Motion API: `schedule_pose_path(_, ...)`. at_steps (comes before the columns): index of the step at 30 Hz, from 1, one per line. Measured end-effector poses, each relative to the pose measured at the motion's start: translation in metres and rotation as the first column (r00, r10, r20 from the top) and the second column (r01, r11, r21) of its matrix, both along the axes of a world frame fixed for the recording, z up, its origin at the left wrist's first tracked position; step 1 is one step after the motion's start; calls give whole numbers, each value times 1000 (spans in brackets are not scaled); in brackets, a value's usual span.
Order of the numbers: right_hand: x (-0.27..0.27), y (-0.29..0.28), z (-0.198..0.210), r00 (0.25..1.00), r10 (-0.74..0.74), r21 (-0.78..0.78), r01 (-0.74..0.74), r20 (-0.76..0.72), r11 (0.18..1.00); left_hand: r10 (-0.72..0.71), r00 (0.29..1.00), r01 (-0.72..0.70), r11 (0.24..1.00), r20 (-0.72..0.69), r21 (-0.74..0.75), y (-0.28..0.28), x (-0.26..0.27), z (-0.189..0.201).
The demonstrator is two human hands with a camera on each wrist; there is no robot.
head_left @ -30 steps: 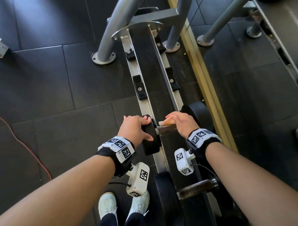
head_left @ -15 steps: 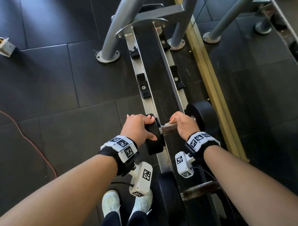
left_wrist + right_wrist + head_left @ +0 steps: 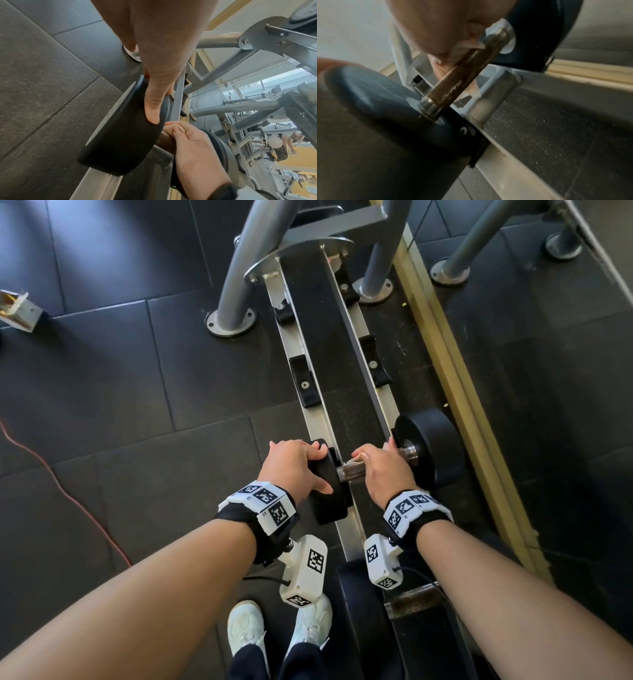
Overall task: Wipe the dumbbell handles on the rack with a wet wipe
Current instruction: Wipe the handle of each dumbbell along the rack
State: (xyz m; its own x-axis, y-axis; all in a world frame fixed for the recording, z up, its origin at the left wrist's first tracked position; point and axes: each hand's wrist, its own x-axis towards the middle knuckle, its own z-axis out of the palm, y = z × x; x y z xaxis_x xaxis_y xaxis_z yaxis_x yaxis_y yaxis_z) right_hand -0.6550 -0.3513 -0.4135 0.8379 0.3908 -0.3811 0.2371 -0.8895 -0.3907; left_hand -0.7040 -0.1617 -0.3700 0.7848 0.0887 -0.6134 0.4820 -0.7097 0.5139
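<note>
On the rack's near rails, right hand — curled round wipe and handle — has slid rightward; left hand still grips the weight head.

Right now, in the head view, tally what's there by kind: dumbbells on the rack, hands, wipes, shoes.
Dumbbells: 2, the far dumbbell and the near dumbbell
Hands: 2, left hand and right hand
Wet wipe: 1, visible only in the right wrist view
Shoes: 2
Total: 7
</note>
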Motion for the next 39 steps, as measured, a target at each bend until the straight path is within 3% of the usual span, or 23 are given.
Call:
schedule_pose_path(5, -22, -4, 15, 994, -1, 164, 19, -107, 986, -84, 990, 95, 990, -110, 100, -5, 11, 12)
schedule_pose_path(7, -28, -4, 21, 979, -69, 220, 112, -194, 969, -112, 987, 125, 985, -116, 117, -6, 14, 14)
schedule_pose_path(11, -33, -9, 24, 936, -126, 190, 196, -330, 962, -160, 983, 173, 973, -91, 153, -8, 16, 16)
schedule_pose_path(13, -42, -13, 24, 911, -251, 272, 346, -328, 898, -174, 981, 187, 969, -88, 162, -6, 18, 16)
schedule_pose_path(15, -52, -17, 27, 790, -491, 364, 607, -366, 706, -190, 977, 204, 967, -99, 154, -3, 24, 19)
schedule_pose_path(17, -55, -18, 24, 588, -707, 399, 801, -392, 445, -195, 975, 210, 968, -109, 139, 0, 34, 19)
schedule_pose_path(19, -55, -18, 18, 371, -866, 373, 896, -336, 239, -188, 975, 202, 971, -116, 124, 2, 41, 20)
schedule_pose_path(22, -52, -16, 12, -13, -923, 308, 941, -385, -142, -179, 980, 189, 975, -93, 118, 4, 47, 18)
schedule_pose_path(24, -50, -14, 9, -124, -907, 321, 909, -402, -266, -179, 980, 188, 977, -92, 102, 7, 48, 15)
schedule_pose_path(28, -47, -10, 4, -136, -916, 384, 877, -378, -288, -239, 967, 246, 965, -94, 84, 13, 47, 14)
schedule_pose_path(33, -47, 4, -7, -5, -926, 431, 884, -377, -180, -283, 956, 290, 951, -71, 104, 20, 51, 9)
schedule_pose_path(36, -43, 9, -12, 31, -922, 481, 860, -387, -173, -333, 940, 340, 933, -76, 114, 21, 54, 7)
schedule_pose_path(39, -39, 15, -15, 68, -857, 484, 847, -511, -221, -386, 919, 394, 909, -80, 134, 21, 57, 6)
